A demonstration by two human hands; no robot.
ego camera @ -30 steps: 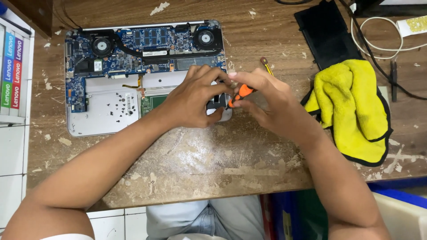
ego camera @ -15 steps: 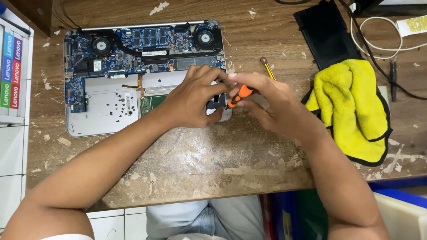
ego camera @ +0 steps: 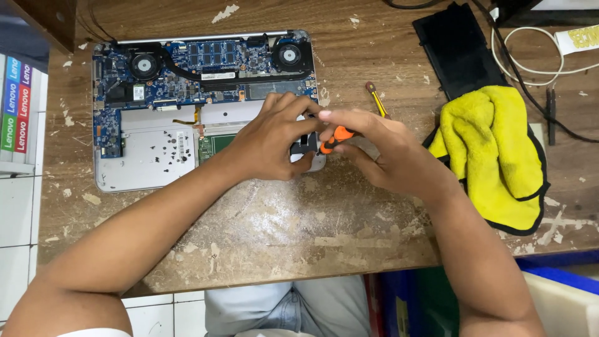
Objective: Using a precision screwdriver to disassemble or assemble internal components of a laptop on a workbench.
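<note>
The laptop (ego camera: 156, 150) lies open on its back, so its blue board and two round fans show. The left hand (ego camera: 271, 140) rests on the laptop's lower right corner, with fingers curled down on it. Just right of it, the right hand (ego camera: 374, 150) is closed tight around a small orange screwdriver (ego camera: 337, 136), tip down at that same corner. Since a moment ago, both hands have hardly moved; the screwdriver only turned a bit, so the work at that corner looks like it is going on. Further right of the laptop lie a yellow tool (ego camera: 376, 100), a black pad (ego camera: 458, 50) and a yellow cloth (ego camera: 493, 150). The wooden tabletop (ego camera: 281, 224) is scratched and spotted with white flecks. White floor tiles show below it.
</note>
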